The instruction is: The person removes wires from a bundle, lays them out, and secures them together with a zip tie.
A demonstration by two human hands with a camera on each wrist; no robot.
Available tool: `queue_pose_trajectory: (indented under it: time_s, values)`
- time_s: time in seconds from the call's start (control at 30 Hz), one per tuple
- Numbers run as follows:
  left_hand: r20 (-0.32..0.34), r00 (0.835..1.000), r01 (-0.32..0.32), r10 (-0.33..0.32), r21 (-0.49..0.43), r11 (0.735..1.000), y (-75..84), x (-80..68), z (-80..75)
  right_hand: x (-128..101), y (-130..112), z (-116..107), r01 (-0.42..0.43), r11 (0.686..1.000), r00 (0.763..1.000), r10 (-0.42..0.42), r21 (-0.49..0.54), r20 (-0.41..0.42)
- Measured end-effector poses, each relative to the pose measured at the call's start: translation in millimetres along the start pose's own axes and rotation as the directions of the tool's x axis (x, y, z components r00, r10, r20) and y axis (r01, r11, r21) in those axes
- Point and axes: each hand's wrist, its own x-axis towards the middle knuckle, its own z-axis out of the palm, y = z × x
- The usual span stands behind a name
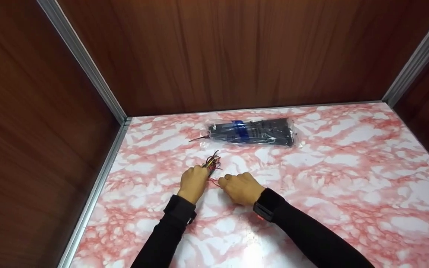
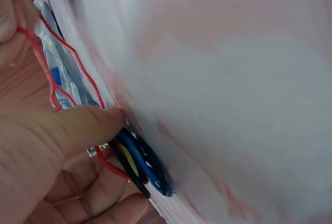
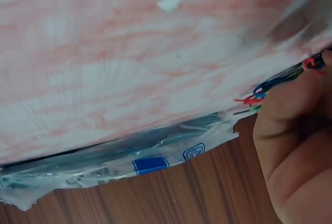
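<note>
My left hand (image 1: 199, 174) grips a small bundle of coloured wires (image 1: 212, 163) on the pink marbled table (image 1: 341, 178); the wire ends fan out past the fingers. In the left wrist view the thumb (image 2: 78, 125) presses on blue, yellow, black and red wires (image 2: 136, 163). My right hand (image 1: 228, 179) sits just right of it, fingers curled, pinching a thin red wire (image 1: 214, 181) that leads into the bundle. The right wrist view shows its fingers (image 3: 293, 105) beside the wire tips (image 3: 253, 99).
A clear plastic bag of black cable ties (image 1: 253, 132) with a blue band lies behind the hands, near the back wall. Brown wood-grain walls (image 1: 237, 52) with metal corner strips (image 1: 88, 67) enclose the table on three sides.
</note>
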Motion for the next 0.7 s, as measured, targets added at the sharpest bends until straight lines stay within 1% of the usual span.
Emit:
queue_pose_trajectory:
  time_s: [0.07, 0.13, 0.2, 0.23, 0.3, 0.33, 0.4, 0.57, 0.63, 0.7]
  values:
    - [-0.007, 1.0, 0.0, 0.0, -0.002, 1.0, -0.9, -0.6, 0.2, -1.9, -2.7, 2.2, -0.011, 1.0, 0.998, 0.01, -0.016, -0.064]
    - [-0.043, 0.999, -0.01, 0.011, 0.029, 1.0, -2.3, -2.0, 0.9, -5.4, -6.5, 1.6, -0.047, 0.999, 0.994, 0.047, -0.004, -0.097]
    - [-0.086, 0.996, -0.008, 0.016, 0.083, 0.997, -5.9, -4.2, 2.2, -10.1, -10.7, -2.3, -0.104, 0.994, 0.992, 0.107, 0.043, -0.071]
    - [-0.1, 0.995, -0.012, 0.023, 0.112, 0.994, -7.2, -5.8, 3.0, -13.6, -12.1, -4.8, -0.136, 0.988, 0.99, 0.139, 0.071, -0.039]
    - [-0.113, 0.993, -0.011, 0.029, 0.156, 0.988, -9.7, -8.2, 2.6, -19.4, -12.1, -9.8, -0.184, 0.975, 0.983, 0.182, 0.123, 0.026]
    - [-0.114, 0.993, -0.008, 0.027, 0.166, 0.986, -11.0, -8.5, 1.5, -21.4, -10.5, -12.2, -0.198, 0.97, 0.98, 0.194, 0.141, 0.046]
    - [-0.098, 0.995, -0.012, 0.027, 0.153, 0.988, -11.0, -9.1, -2.3, -24.8, -5.4, -14.8, -0.189, 0.971, 0.982, 0.184, 0.146, 0.047]
    - [-0.052, 0.999, 0.002, 0.002, 0.074, 0.997, -2.4, -10.4, -12.6, -32.7, 9.8, -9.5, -0.092, 0.987, 0.993, 0.101, 0.128, -0.061]
    - [-0.025, 1.0, 0.004, -0.003, 0.037, 0.999, 1.4, -13.7, -14.6, -37.3, 12.6, -5.1, -0.059, 0.99, 0.995, 0.07, 0.126, -0.078]
    - [0.002, 1.0, 0.009, -0.009, 0.004, 1.0, 4.2, -17.1, -16.6, -41.7, 14.1, -1.7, -0.046, 0.992, 0.995, 0.056, 0.119, -0.082]
